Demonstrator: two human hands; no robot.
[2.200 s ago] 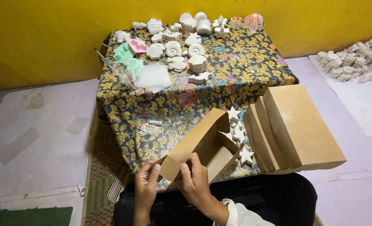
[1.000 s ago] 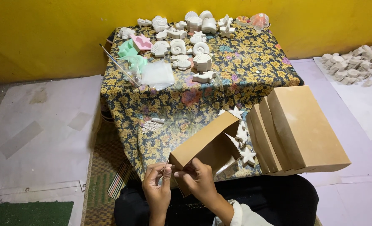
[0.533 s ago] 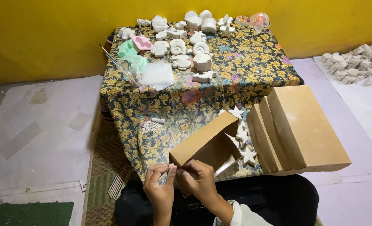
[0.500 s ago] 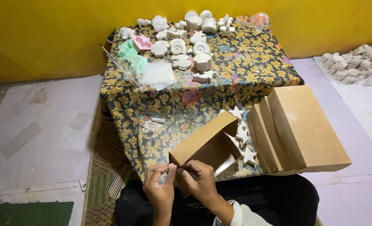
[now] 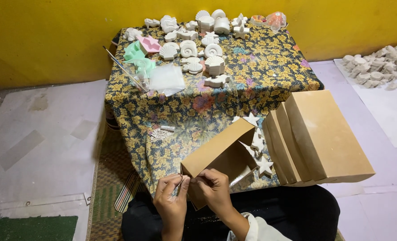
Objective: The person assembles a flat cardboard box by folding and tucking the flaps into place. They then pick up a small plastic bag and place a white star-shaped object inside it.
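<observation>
At the lower middle of the frame, both hands, left hand (image 5: pixel 171 201) and right hand (image 5: pixel 213 189), pinch the near corner of a half-folded cardboard box (image 5: pixel 220 154); finished boxes (image 5: pixel 323 134) stand at right, white stars (image 5: pixel 257 143) unpacked.

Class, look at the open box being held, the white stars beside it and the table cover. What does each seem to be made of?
Box: brown cardboard, matte, with folded flaps. Stars: likely plaster or unglazed clay, chalky white and dull. Table cover: printed cloth, yellow flowers on dark ground, draping over the edges.
</observation>
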